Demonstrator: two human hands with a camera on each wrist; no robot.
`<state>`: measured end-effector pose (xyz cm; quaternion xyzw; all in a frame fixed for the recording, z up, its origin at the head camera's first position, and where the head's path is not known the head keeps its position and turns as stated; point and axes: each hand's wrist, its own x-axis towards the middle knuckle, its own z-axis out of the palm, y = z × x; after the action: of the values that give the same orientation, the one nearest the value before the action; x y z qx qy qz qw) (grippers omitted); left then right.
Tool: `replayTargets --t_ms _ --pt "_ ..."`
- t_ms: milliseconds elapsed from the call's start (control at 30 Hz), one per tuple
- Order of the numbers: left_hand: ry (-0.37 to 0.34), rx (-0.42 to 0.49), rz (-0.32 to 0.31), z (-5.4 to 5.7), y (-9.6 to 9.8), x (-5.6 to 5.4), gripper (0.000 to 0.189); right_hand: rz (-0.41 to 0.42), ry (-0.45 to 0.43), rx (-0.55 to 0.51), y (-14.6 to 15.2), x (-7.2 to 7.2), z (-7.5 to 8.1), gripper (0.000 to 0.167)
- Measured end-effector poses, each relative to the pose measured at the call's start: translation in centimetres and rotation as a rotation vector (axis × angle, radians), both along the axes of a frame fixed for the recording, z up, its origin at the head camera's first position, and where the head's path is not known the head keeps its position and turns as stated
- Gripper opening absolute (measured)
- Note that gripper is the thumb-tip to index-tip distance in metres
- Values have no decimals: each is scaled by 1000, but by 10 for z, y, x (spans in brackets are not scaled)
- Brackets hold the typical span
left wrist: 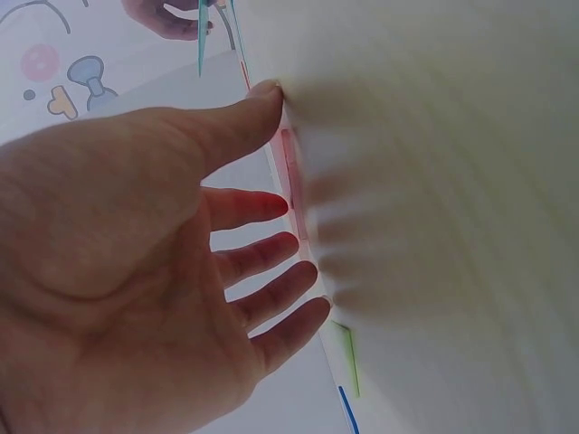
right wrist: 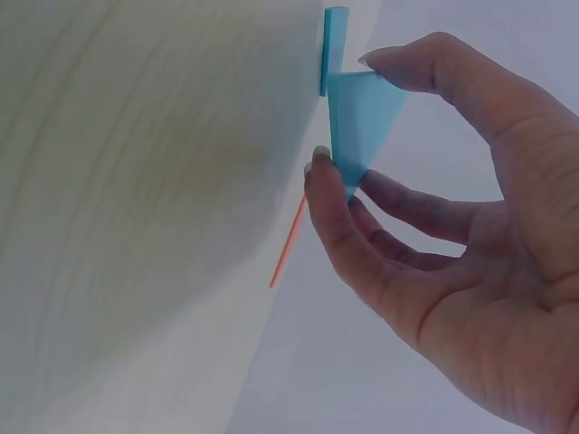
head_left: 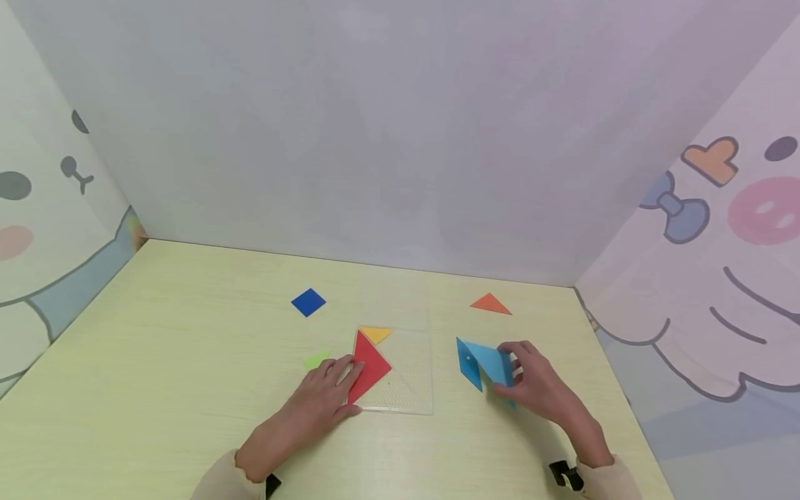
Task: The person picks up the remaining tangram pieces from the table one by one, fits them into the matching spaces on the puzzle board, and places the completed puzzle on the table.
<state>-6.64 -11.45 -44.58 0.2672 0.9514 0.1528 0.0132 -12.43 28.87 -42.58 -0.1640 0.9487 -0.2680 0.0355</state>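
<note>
1. Clock hours run from the tray (head_left: 409, 396), twelve towards the back wall (head_left: 350, 139). One blue square (head_left: 309, 302) lies at ten, well apart.
2. One green piece (head_left: 316, 360) lies at nine, partly behind my left hand (head_left: 315, 403), so I cannot tell its whole shape.
3. That hand is loosely spread, fingertips on one red triangle (head_left: 373, 368) along the tray's nine o'clock side; my fingers cover part of it.
4. One yellow triangle (head_left: 377, 334) lies at eleven in the tray, just beside the red.
5. One cyan slab (head_left: 466, 364) is at three, outside the tray, partly overlapped from above.
6. One orange triangle (head_left: 491, 303) lies on the table (head_left: 187, 361) at two.
7. One cyan triangle (head_left: 496, 361) is at three, tilted, pinched between thumb and fingers of my right hand (head_left: 536, 382).
8. Count: seven pieces, four of them triangles; one tray.
</note>
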Motion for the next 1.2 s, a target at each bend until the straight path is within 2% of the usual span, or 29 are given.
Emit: replayTargets --t_ms 533,867,1200 --pt "-7 -1 -8 -1 -1 -1 71 91 2 -48 -27 4 2 58" --pt "-22 1 9 0 -1 -1 72 154 16 -56 -46 2 4 56" --pt "-32 7 13 3 -1 -1 72 196 -5 -20 -63 2 9 59"
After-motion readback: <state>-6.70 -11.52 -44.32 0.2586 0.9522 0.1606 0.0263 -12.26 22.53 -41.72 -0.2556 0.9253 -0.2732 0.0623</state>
